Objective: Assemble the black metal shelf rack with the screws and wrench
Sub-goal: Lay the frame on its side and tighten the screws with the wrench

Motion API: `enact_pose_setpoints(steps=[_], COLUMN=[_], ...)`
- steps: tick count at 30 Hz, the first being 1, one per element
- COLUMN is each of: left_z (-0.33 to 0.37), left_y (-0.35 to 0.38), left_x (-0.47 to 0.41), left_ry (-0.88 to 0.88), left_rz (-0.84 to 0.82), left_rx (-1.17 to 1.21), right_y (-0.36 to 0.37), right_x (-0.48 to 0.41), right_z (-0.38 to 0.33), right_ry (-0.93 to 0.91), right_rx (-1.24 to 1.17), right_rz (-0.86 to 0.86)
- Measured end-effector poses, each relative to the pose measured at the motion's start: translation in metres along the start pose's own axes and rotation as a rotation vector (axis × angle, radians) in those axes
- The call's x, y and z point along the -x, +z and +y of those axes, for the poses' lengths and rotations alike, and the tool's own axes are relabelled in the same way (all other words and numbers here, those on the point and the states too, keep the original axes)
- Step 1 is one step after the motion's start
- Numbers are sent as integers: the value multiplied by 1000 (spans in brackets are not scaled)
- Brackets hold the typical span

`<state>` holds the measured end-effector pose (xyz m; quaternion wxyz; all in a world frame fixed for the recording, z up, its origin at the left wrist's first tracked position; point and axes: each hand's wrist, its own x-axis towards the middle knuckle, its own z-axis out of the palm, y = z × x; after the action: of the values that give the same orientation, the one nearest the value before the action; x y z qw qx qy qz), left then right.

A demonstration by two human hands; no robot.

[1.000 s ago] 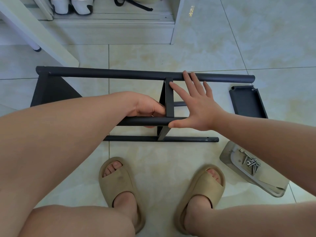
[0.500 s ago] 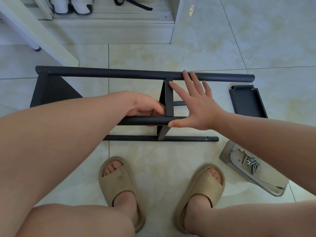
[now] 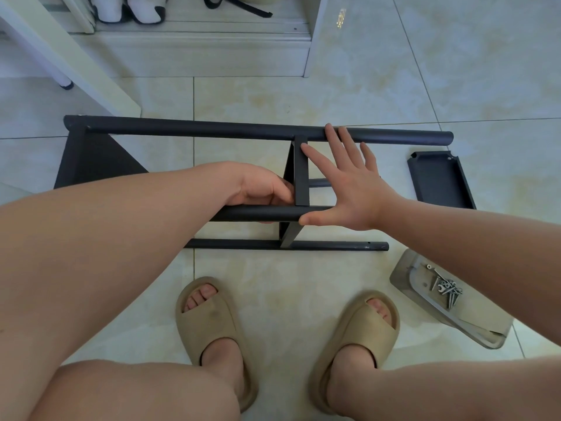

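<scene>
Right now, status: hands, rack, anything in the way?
Left hand grips near tube beside the crosspiece. Right hand open, spread across the rack. Frame part-built, lying on floor; screws in tray at right. Nothing blocking the hands.

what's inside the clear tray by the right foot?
A pile of screws and what looks like a small wrench. The right forearm covers the far edge of the tray.

Bare arms, bare legs; tan foam slide sandals (image 3: 212, 326).
</scene>
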<state>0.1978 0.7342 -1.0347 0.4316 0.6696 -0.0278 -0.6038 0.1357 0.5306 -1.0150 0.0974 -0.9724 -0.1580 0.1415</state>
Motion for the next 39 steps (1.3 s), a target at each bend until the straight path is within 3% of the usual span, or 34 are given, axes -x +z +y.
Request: enact_pose_setpoints(steps=[8, 33, 39], left_z=[2, 1, 1], left_y=[2, 3, 3], left_x=[-2, -3, -1], left_ry=[-113, 84, 54], left_rz=[3, 19, 9], left_rx=[45, 37, 96], right_y=[0, -3, -2], right_x=[0, 1, 1], right_z=[-1, -2, -2], right_ry=[3, 4, 4], right_rx=[4, 2, 7], right_rz=[-1, -10, -10])
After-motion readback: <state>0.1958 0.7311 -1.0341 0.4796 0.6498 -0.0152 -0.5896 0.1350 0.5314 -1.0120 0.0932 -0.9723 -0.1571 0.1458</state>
